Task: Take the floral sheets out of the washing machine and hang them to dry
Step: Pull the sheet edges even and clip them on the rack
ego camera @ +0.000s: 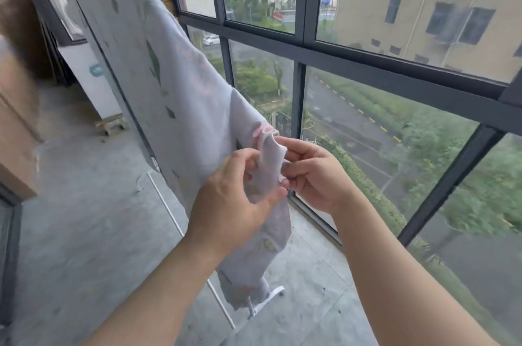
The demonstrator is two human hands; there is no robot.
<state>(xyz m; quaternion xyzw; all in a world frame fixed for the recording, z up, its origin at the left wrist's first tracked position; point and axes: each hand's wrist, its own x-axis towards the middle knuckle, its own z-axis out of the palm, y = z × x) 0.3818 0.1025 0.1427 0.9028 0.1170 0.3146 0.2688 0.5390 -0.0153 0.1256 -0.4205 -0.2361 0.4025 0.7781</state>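
1. Floral sheet (175, 97) is already draped over the drying rack (275, 291), running up and away from the grip, its tail hanging below it.
2. Hanging step, by the look: the bunched corner needs sorting; next, I'd judge, spread it flat along the rack.
3. Left hand (234, 204) curls round the fold; right hand (313, 173) pinches the ruffled edge just beside it, both closed on cloth.

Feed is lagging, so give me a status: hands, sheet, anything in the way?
Left hand and right hand both pinch the floral sheet at its bunched end. Sheet draped over the white drying rack. Window frame close beyond, no snag seen.
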